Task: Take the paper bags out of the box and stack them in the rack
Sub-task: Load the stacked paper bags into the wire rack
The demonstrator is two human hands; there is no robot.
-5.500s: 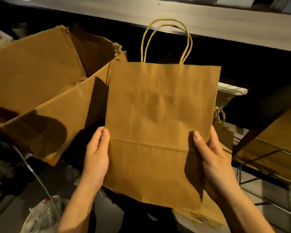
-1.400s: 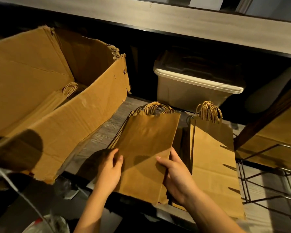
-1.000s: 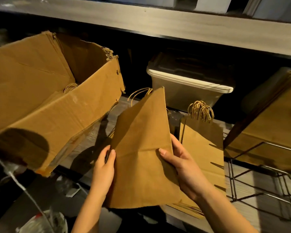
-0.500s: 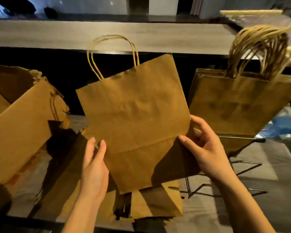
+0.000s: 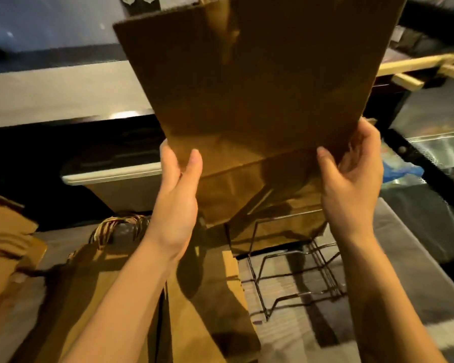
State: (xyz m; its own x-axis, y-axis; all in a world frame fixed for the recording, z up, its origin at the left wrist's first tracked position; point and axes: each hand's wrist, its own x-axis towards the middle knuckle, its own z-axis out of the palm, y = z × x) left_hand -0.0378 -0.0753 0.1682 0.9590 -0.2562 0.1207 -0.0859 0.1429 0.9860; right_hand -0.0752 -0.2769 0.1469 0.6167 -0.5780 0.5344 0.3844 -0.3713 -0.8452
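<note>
Fingers [image 5: 194,163] of the left hand [image 5: 178,195] and right hand [image 5: 351,179] are clamping on the lower side edges of a bag [image 5: 247,87], thumbs in front, holding it flat and upright, likely for dropping straight in. It is hanging just above the rack [image 5: 294,279] toward the right edge of the surface [image 5: 378,297], where a stack [image 5: 281,231] is already standing.

Forearms raised, left hand [image 5: 177,197] pinching paper bag [image 5: 247,87], right hand [image 5: 351,184] likewise
</note>
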